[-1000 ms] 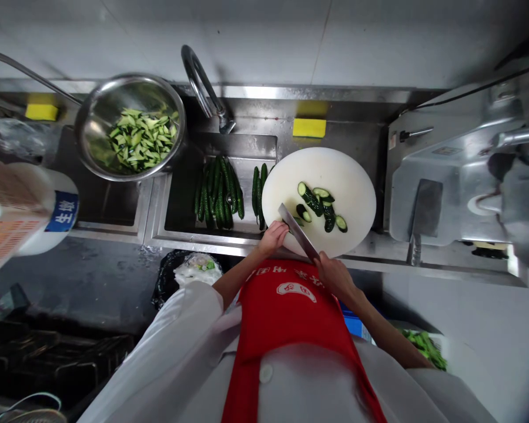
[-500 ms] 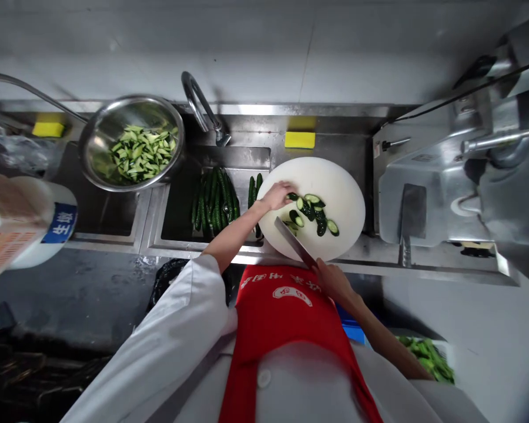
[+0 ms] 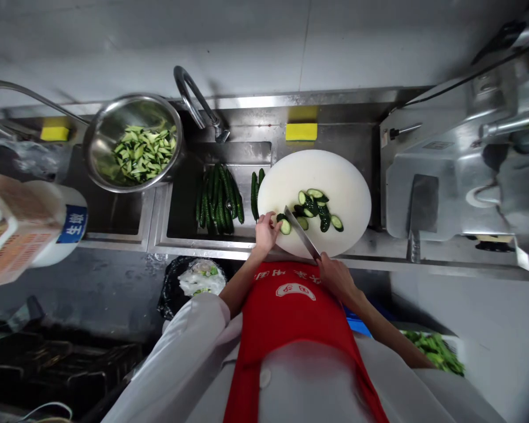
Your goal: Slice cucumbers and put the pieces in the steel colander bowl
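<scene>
My right hand grips the handle of a kitchen knife, its blade slanting across the near part of a white oval cutting board. At the board's left edge, the curled fingers of my left hand pinch at a cucumber slice. Just beyond the blade lies a loose cluster of thick, slant-cut cucumber pieces. The blade's tip is close to the pieces, and part of one is hidden behind it.
Whole cucumbers lie in the sink, with more beside the board. A steel bowl of cut cucumber stands left of the faucet. A yellow sponge sits behind the board. A cleaver rests on the machine at right.
My left hand has moved nearer and left, from the far slices to the board's left edge. The knife has shifted slightly right, and a slice now lies left of its blade.
</scene>
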Motion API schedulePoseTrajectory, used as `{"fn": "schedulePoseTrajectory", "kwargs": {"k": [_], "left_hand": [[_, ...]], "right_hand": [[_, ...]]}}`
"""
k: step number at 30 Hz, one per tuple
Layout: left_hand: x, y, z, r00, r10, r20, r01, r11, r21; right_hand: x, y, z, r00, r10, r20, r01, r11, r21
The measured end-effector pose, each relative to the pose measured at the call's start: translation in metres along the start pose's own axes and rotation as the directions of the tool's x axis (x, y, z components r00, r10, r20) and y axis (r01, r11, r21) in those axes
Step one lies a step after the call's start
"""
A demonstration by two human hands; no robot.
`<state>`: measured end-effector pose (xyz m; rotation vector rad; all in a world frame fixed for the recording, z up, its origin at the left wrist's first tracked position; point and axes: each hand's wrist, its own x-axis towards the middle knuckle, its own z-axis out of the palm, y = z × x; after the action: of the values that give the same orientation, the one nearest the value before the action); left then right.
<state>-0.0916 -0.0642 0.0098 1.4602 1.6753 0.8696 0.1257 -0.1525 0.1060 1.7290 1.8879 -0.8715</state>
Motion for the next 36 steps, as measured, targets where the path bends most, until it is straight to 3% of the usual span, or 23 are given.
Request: {"fn": "schedulePoseTrajectory", "kwargs": {"k": [4,10,14,36], "left_hand": [[-0.008,-0.005,0.002,0.982,0.189,0.013,-0.189,0.982,0.011],[-0.003,-0.005,0.004,0.88,0.422,0.219,-0.462,0.868,0.181],[-0.001,-0.006,0.003,0.864,0.417,0.283,-0.47,0.869,0.157],[-0.013,-0.018,0.008,0.884,0.413,0.219,-0.454,0.871,0.187]], "right_hand": [[0.001,-0.004,0.0,0.999,-0.011,0.033,0.012,0.999,-0.047],[-0.009,-0.005,-0.005,0.999,-0.024,0.039,0.029,0.992,-0.12],[-0.013,-0.004,-0.009,0.998,-0.018,0.054,0.026,0.989,-0.145],[0.002,-0.013,-0.022,0.995,-0.039,0.087,0.054,0.981,-0.187]]}}
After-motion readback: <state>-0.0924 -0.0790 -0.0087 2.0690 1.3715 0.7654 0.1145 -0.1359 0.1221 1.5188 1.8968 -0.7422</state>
